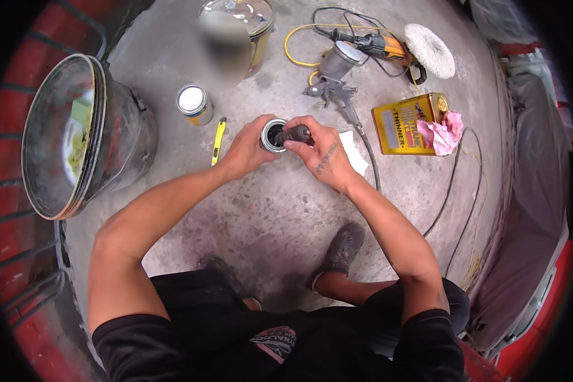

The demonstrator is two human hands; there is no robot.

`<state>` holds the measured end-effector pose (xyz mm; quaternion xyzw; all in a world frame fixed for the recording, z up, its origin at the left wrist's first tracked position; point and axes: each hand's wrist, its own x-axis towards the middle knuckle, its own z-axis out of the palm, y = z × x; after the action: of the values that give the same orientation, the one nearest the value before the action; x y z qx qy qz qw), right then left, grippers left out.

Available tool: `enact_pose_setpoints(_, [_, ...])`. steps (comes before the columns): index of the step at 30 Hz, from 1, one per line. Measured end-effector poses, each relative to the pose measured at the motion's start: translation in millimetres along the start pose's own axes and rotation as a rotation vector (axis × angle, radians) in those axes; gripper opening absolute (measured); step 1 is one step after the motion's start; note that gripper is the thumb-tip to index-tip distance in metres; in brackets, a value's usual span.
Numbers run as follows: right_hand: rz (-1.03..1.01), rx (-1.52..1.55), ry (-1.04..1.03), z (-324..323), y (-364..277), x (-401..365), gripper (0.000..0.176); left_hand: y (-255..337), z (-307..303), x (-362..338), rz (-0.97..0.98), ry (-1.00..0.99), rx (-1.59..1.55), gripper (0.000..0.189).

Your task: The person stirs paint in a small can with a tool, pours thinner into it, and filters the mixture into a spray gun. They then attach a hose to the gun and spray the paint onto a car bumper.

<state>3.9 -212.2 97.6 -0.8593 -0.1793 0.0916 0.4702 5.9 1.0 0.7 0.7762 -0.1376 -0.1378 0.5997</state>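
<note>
My left hand (247, 151) is wrapped around the side of a small open metal can (265, 141) with a silver rim and a dark inside. My right hand (323, 155) grips a dark-handled tool (297, 133). The tool's handle tilts over the can's mouth, and its far end is in or at the opening; I cannot make out the tip. A yellow utility knife (219, 141) lies on the floor left of my left hand. Beyond it stands a small can with a white top (193, 102). Some white paper (353, 153) lies partly behind my right wrist.
Ahead are a grey spray gun (334, 89) with its hose (370, 156), and an orange polisher (382, 47) with a white pad (430, 51). Right stands a yellow thinner can (395, 130) with a pink cloth (440, 134). A large bucket (130, 130) is left; a larger can (261, 48) is partly blurred.
</note>
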Motion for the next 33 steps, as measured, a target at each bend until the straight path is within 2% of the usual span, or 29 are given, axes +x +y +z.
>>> enact_pose_setpoints(2, [0.039,-0.002,-0.051,-2,-4,1,0.031,-5,-3,-3,0.008,-0.014,0.009,0.077])
enact_pose_setpoints(3, [-0.021,-0.080,-0.019,-2,-6,3,0.032,-7,-3,-5,0.006,-0.012,0.010,0.077])
enact_pose_setpoints(5, [-0.078,-0.163,0.021,-2,-9,5,0.033,-8,2,-5,0.099,0.069,-0.066,0.060])
enact_pose_setpoints(8, [-0.063,-0.009,0.015,2,-17,9,0.031,-2,0,-3,0.064,0.073,-0.038,0.061])
enact_pose_setpoints(10, [0.045,-0.132,-0.117,-5,-23,9,0.030,1,-6,-5,0.024,0.010,0.007,0.068])
enact_pose_setpoints(12, [-0.020,-0.157,-0.080,-6,-18,9,0.030,2,-7,-7,-0.011,-0.059,0.045,0.075])
enact_pose_setpoints(13, [-0.085,-0.181,-0.038,-7,-16,9,0.031,2,-6,-7,-0.002,-0.020,0.031,0.075])
enact_pose_setpoints(15, [-0.061,-0.103,-0.029,-4,-17,8,0.030,6,-6,-7,0.008,0.019,0.019,0.074])
enact_pose_setpoints(17, [-0.039,-0.021,-0.023,-3,-19,9,0.030,14,-8,-6,0.088,0.100,0.015,0.059])
enact_pose_setpoints(20, [0.041,-0.163,-0.155,-8,-25,10,0.034,22,-13,-11,0.111,0.086,0.056,0.057])
enact_pose_setpoints(22, [-0.085,-0.189,-0.042,-7,-28,10,0.033,19,-12,-11,0.095,0.082,0.027,0.056])
enact_pose_setpoints(23, [-0.085,-0.190,-0.039,-7,-30,10,0.033,18,-12,-10,0.080,0.077,0.002,0.056])
enact_pose_setpoints(25, [0.009,-0.015,-0.073,-4,-33,11,0.033,21,-13,-9,0.101,0.085,0.030,0.056])
enact_pose_setpoints(29, [0.048,-0.152,-0.149,-5,-32,12,0.032,7,-12,-11,0.161,0.094,0.107,0.058])
enact_pose_setpoints(31, [-0.156,-0.162,0.003,1,-26,12,0.031,9,-10,-11,0.144,0.106,0.119,0.059])
enact_pose_setpoints(32, [-0.156,-0.162,0.006,-1,-25,11,0.031,10,-11,-12,0.121,0.122,0.134,0.060])
enact_pose_setpoints(33, [-0.055,-0.103,-0.056,-4,-30,11,0.031,14,-13,-11,0.120,0.122,0.137,0.060])
